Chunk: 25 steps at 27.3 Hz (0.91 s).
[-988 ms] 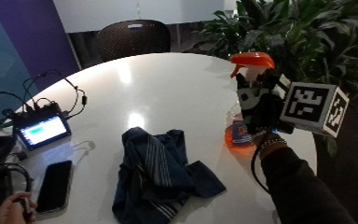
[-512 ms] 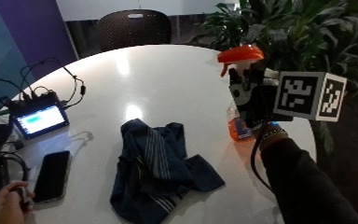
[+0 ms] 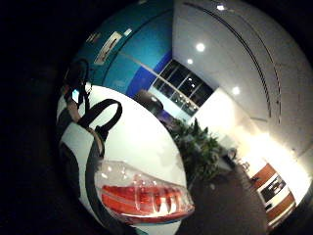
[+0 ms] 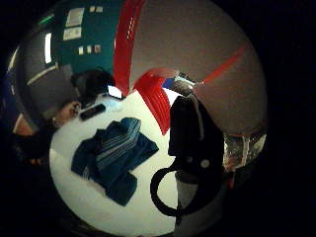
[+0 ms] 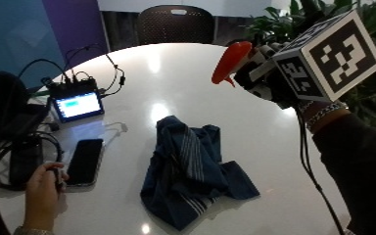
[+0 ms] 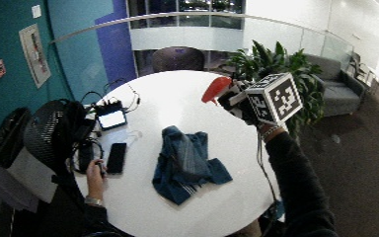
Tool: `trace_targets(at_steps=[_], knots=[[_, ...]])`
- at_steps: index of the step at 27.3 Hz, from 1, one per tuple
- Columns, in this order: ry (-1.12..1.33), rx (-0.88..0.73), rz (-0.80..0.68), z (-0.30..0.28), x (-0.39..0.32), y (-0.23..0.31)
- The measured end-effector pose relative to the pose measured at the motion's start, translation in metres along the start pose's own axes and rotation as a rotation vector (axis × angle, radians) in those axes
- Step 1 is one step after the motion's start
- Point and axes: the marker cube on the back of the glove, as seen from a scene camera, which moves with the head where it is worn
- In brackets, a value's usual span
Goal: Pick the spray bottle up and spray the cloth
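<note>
Room: office with teal and purple walls; round white table (image 5: pixel 175 73), potted plant (image 6: pixel 275 64) behind it.
Spray bottle (image 5: pixel 230 62): up in the air above the table, red head aimed near the cloth.
Right hand (image 5: pixel 270 83): curled around the bottle's neck.
Cloth (image 5: pixel 188 171): blue, striped, crumpled on the table; soft and floppy.
Handling: bottle looks like light, hard, smooth plastic; hold the neck, finger on the trigger.
Writing: none I can read.

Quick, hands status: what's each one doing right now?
Right hand: grips the spray bottle, lifted above the table.
Bare hand: at the table edge beside the phone, pinching a cable.
</note>
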Motion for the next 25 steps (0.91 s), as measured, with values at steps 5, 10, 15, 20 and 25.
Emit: trace_targets(at_steps=[5,10,15,20,25], knots=[[0.144,-0.039,-0.249,0.000,-0.019,-0.017],[0.172,-0.044,-0.483,0.006,-0.069,-0.022],[0.173,-0.146,-0.625,0.025,-0.102,0.001],[0.231,-0.178,-0.698,0.035,-0.109,0.007],[0.204,-0.169,-0.657,0.033,-0.104,0.004]])
